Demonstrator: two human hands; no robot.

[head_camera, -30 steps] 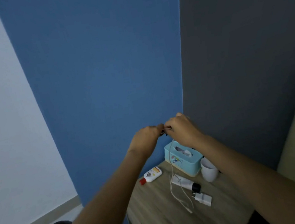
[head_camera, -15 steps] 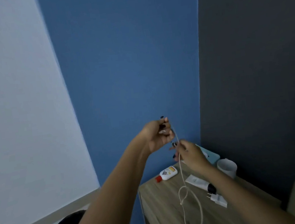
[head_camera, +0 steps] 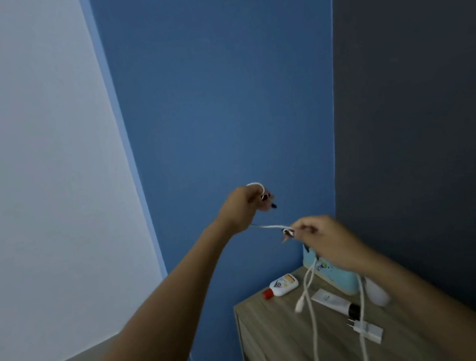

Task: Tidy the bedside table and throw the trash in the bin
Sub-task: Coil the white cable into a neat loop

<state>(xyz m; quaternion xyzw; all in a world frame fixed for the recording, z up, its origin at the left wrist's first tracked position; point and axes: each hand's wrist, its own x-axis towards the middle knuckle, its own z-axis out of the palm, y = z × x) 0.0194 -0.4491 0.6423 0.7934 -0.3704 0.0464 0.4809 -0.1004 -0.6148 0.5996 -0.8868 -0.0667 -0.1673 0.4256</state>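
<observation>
A white charging cable (head_camera: 309, 297) is raised above the wooden bedside table (head_camera: 280, 343). My left hand (head_camera: 244, 206) holds it up with a small loop of cable over the fingers. My right hand (head_camera: 324, 234), lower and to the right, pinches the cable a short way along. A taut stretch runs between my two hands. The rest hangs from my right hand in long loops down over the table, one plug end dangling. The white charger plug (head_camera: 367, 329) lies on the table.
On the table stand a light blue tissue box (head_camera: 332, 273), a white cup (head_camera: 378, 295), a small white bottle with a red cap (head_camera: 281, 286) and a white tube with a black cap (head_camera: 334, 302). Blue and grey walls meet behind it.
My hands have moved apart sideways, stretching a length of cable between them. A loop now sits over my left hand. The view has shifted left and upward.
</observation>
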